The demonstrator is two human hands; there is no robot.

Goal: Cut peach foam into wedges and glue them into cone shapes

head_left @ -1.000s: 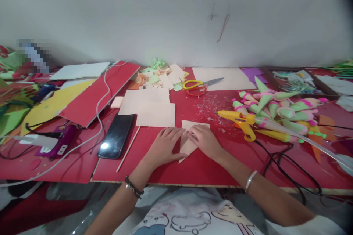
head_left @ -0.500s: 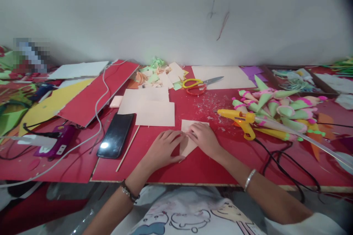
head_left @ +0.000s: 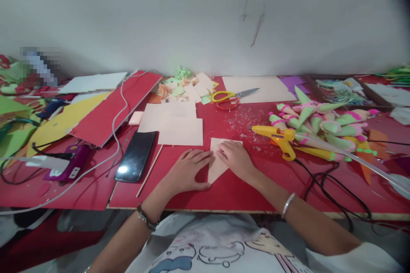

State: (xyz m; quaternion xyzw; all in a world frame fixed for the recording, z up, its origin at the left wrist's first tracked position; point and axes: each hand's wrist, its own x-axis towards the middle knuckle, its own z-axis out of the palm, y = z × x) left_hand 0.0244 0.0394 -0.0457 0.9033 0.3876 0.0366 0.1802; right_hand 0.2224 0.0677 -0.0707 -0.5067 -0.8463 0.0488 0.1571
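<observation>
Between my hands a cream sheet of paper [head_left: 218,168] lies on the red table [head_left: 192,201], its lower edge running to a slanted point. My left hand [head_left: 188,169] rests flat at the paper's left edge, fingers stretched out and thumb apart. Across the paper's right side lies my right hand [head_left: 235,158], its fingers bent with the tips pressing on the sheet. Whether the right fingers pinch a fold is hidden. Left of my hands are a thin wooden stick [head_left: 150,170] and a black phone [head_left: 135,156].
More cream sheets [head_left: 181,131] lie behind my left hand. Yellow and red-handled scissors [head_left: 235,95] sit farther back. To the right are a yellow glue gun [head_left: 278,137] with black cable and a pile of paper cones [head_left: 320,124]. A purple power strip [head_left: 72,166] and white cable lie left.
My left hand has shifted slightly left, off the paper's edge, its thumb now at the lower tip. The right hand stays on the sheet, almost unmoved.
</observation>
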